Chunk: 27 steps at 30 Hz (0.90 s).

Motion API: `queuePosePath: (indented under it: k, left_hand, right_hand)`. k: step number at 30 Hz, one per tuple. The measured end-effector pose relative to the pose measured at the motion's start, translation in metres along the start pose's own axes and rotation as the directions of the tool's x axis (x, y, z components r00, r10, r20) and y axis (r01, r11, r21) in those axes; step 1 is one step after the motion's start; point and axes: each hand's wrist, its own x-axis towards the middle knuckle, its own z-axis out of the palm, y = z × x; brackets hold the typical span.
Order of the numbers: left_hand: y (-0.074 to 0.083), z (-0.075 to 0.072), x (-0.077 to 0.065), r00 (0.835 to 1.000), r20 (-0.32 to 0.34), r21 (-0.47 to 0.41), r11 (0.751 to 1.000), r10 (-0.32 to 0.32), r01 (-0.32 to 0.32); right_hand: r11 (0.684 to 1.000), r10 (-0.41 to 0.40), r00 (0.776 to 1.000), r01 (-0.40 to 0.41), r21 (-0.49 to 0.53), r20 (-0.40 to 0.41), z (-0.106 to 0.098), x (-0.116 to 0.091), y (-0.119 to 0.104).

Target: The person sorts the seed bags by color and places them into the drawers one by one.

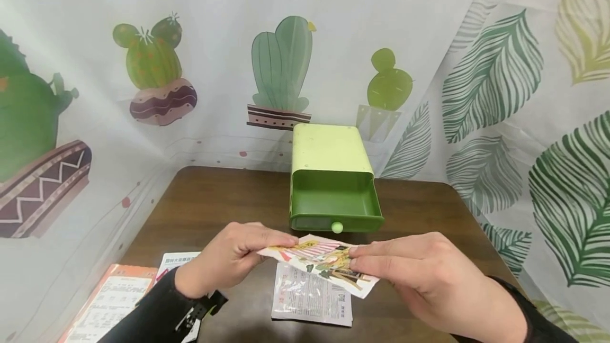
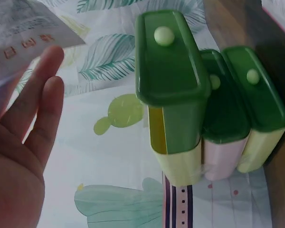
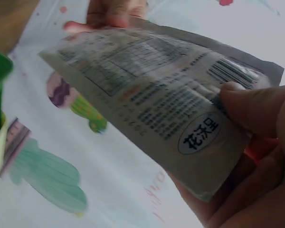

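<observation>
A printed food packet (image 1: 329, 263) is held flat and slightly tilted between both hands, above the tabletop. My left hand (image 1: 233, 253) pinches its left end; part of that hand (image 2: 23, 142) also shows in the left wrist view. The opposite end is pinched by my right hand (image 1: 429, 274), whose thumb presses the text-covered back of the packet (image 3: 147, 90) in the right wrist view. Beneath it a second packet (image 1: 310, 300) lies back side up on the table. Beyond the hands a green drawer (image 1: 333, 222) stands pulled out of its light-green case (image 1: 329, 147).
In the left wrist view two more drawer boxes, one pink (image 2: 223, 156) and one pale yellow (image 2: 261, 147), adjoin the pulled-out one. An orange-edged printed sheet (image 1: 111, 300) and a white printed item (image 1: 176, 261) lie at the table's left. Patterned cloth (image 1: 214, 68) hangs behind the brown table (image 1: 229, 189).
</observation>
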Motion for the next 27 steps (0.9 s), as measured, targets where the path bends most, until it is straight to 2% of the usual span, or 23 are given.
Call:
queuePosePath:
  k: [2, 4, 5, 6, 8, 10, 12, 14, 15, 16, 18, 19, 24, 27]
  left_hand:
    - [-0.010, -0.004, 0.002, 0.999, 0.015, 0.034, 0.999, -0.036, 0.036]
    - [-0.023, -0.009, 0.001, 0.991, 0.042, 0.092, 0.988, -0.127, 0.123]
    - [-0.032, -0.012, 0.000, 0.979, 0.059, 0.129, 0.974, -0.196, 0.187]
    - [-0.042, -0.015, -0.001, 0.959, 0.077, 0.167, 0.952, -0.274, 0.258]
    - [-0.064, -0.021, -0.004, 0.892, 0.115, 0.268, 0.878, -0.437, 0.396]
    - [-0.087, -0.027, -0.008, 0.802, 0.142, 0.375, 0.782, -0.580, 0.498]
    - [-0.108, -0.034, -0.013, 0.717, 0.144, 0.468, 0.685, -0.682, 0.558]
    - [-0.124, -0.040, -0.018, 0.652, 0.132, 0.557, 0.600, -0.747, 0.574]
    - [-0.130, -0.043, -0.019, 0.628, 0.124, 0.583, 0.568, -0.769, 0.580]
    - [-0.135, -0.046, -0.020, 0.611, 0.114, 0.607, 0.542, -0.783, 0.581]
    - [-0.141, -0.050, -0.021, 0.592, 0.102, 0.638, 0.509, -0.800, 0.578]
    - [-0.144, -0.051, -0.020, 0.588, 0.100, 0.644, 0.503, -0.803, 0.577]
    - [-0.146, -0.049, -0.017, 0.571, 0.111, 0.644, 0.496, -0.814, 0.582]
    - [-0.145, -0.046, -0.016, 0.564, 0.114, 0.639, 0.495, -0.818, 0.589]
  right_hand:
    - [1.000, 0.013, 1.000, -0.013, -0.025, 0.004, -0.009, 0.000, 0.001]
    - [0.995, 0.030, 1.000, -0.031, -0.090, -0.003, -0.019, -0.001, 0.002]
    - [0.990, 0.038, 0.999, -0.039, -0.134, -0.012, -0.023, -0.001, 0.003]
    - [0.982, 0.044, 0.999, -0.047, -0.181, -0.022, -0.027, -0.002, 0.004]
    - [0.955, 0.060, 0.997, -0.068, -0.289, -0.038, -0.033, -0.001, 0.006]
    - [0.920, 0.080, 0.996, -0.091, -0.380, -0.045, -0.033, 0.003, 0.010]
    - [0.885, 0.093, 0.995, -0.104, -0.454, -0.045, -0.030, 0.008, 0.015]
    - [0.860, 0.113, 0.993, -0.119, -0.497, -0.043, -0.024, 0.013, 0.021]
    - [0.852, 0.131, 0.991, -0.131, -0.507, -0.035, -0.021, 0.015, 0.025]
    - [0.849, 0.153, 0.988, -0.146, -0.508, -0.028, -0.018, 0.016, 0.028]
    - [0.844, 0.189, 0.982, -0.172, -0.508, -0.019, -0.011, 0.017, 0.035]
    - [0.841, 0.206, 0.979, -0.183, -0.509, -0.012, -0.008, 0.016, 0.039]
    - [0.817, 0.282, 0.958, -0.207, -0.537, 0.059, 0.008, 0.013, 0.059]
    - [0.794, 0.355, 0.927, -0.229, -0.563, 0.123, 0.017, 0.012, 0.071]
